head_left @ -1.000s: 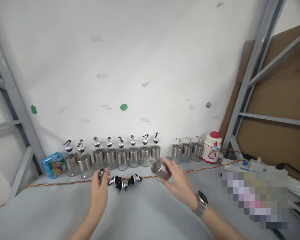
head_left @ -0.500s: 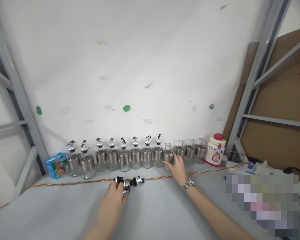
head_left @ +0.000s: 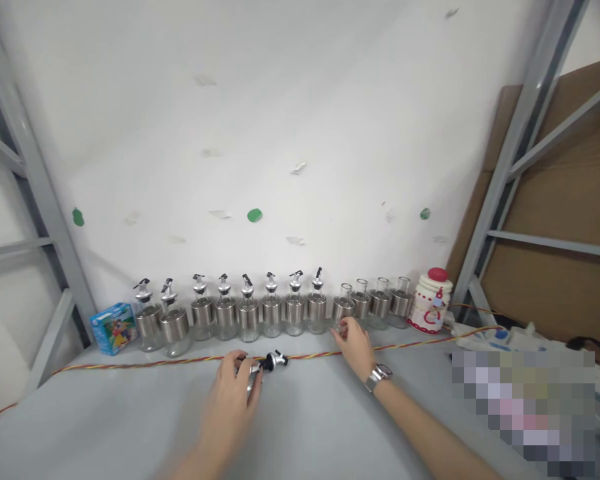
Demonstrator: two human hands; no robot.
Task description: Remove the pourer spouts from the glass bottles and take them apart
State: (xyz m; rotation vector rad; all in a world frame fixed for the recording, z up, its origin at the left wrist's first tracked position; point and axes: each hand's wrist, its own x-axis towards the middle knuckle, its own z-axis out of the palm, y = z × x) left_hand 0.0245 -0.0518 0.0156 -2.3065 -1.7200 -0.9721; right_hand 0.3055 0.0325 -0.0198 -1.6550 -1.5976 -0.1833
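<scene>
My left hand (head_left: 234, 383) is over the grey tabletop, its fingers curled round a metal-and-black pour spout and partly hiding it. Another pour spout (head_left: 274, 361) lies just right of those fingers. My right hand (head_left: 355, 343), with a watch (head_left: 379, 377) on the wrist, is at the lower front of an uncapped glass bottle (head_left: 343, 307) with a steel sleeve. Its thumb and forefinger are apart, not wrapped round the bottle. More open-necked bottles (head_left: 381, 303) stand to the right. Several bottles (head_left: 249, 313) fitted with spouts stand in a row to the left.
A blue picture box (head_left: 114, 329) stands at the row's left end. A white jar with a red lid (head_left: 430, 301) is at the right end. A twisted red-yellow cord (head_left: 180, 363) crosses the grey table (head_left: 300, 427). A power strip (head_left: 517, 337) lies at right.
The uncapped bottle has shifted right, against the other open bottles. My right hand has loosened from it and sunk lower. My left hand has moved slightly right, covering more of the spouts.
</scene>
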